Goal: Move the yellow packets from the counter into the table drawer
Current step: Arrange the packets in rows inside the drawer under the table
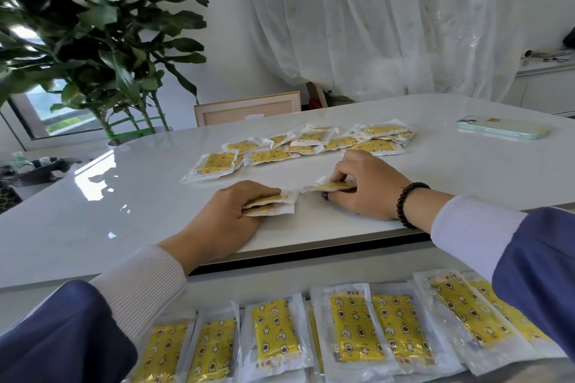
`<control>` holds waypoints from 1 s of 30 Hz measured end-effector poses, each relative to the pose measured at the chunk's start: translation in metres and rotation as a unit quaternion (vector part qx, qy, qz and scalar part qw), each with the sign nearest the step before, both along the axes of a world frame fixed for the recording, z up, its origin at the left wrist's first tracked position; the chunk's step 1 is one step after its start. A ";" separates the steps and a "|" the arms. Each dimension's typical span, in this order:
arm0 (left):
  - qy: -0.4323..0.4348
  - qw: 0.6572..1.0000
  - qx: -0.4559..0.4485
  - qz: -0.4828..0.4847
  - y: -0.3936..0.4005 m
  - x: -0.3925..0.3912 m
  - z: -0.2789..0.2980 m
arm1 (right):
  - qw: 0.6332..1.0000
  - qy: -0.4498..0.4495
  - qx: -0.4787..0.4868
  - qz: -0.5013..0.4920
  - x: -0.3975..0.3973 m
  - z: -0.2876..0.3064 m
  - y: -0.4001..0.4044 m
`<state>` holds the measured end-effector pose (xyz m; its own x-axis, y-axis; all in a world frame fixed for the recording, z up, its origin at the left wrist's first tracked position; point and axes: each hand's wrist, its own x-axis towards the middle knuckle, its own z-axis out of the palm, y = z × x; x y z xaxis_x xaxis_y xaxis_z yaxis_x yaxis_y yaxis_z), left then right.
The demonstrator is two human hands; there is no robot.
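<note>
Several yellow packets (314,143) in clear wrappers lie scattered across the middle of the white counter (124,205). My left hand (230,214) grips two stacked packets (273,204) near the counter's front edge. Just right of it, my right hand (364,186) pinches another packet (329,186) between thumb and fingers, held low over the counter. Below the front edge, the open drawer (249,286) holds a row of several yellow packets (354,326) laid side by side.
A pale green phone (502,129) lies on the counter at the far right. A large leafy plant (93,25) stands at the back left, a framed board (249,109) behind the counter, white curtains beyond. A side cabinet (547,81) is at the far right.
</note>
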<state>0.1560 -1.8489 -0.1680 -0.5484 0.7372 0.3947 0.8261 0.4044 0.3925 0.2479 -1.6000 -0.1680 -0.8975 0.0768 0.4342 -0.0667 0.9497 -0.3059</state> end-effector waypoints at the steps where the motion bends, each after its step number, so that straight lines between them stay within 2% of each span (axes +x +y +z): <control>1: 0.003 1.000 0.008 -0.005 0.000 -0.001 0.000 | 1.000 0.011 -0.016 0.000 0.001 0.000 0.000; 6: -0.013 0.997 0.080 0.011 -0.002 -0.002 -0.004 | 0.988 0.141 -0.045 0.051 0.007 0.003 -0.002; 8: -0.041 0.995 0.086 0.016 -0.002 -0.001 -0.003 | 0.984 0.151 -0.067 0.061 0.013 0.005 0.002; 10: -0.074 0.997 0.019 0.016 0.000 0.001 0.002 | 0.993 0.050 -0.096 0.052 0.019 0.005 0.013; 12: -0.110 0.991 -0.080 0.009 0.003 0.004 0.007 | 0.986 -0.090 -0.134 0.041 0.023 0.005 0.023; 13: -0.125 0.985 -0.116 0.003 0.005 0.005 0.008 | 0.982 -0.125 -0.136 0.033 0.023 0.005 0.025; 18: -0.147 0.978 -0.148 0.029 0.010 0.007 0.009 | 0.977 -0.211 0.011 0.009 0.028 0.013 0.017; 25: -0.193 0.980 -0.037 0.010 0.005 0.003 0.009 | 0.984 -0.162 0.071 -0.030 0.023 0.012 0.009; 30: -0.298 0.944 0.140 0.021 0.003 0.001 0.010 | 0.978 -0.154 0.127 -0.064 0.021 0.016 0.002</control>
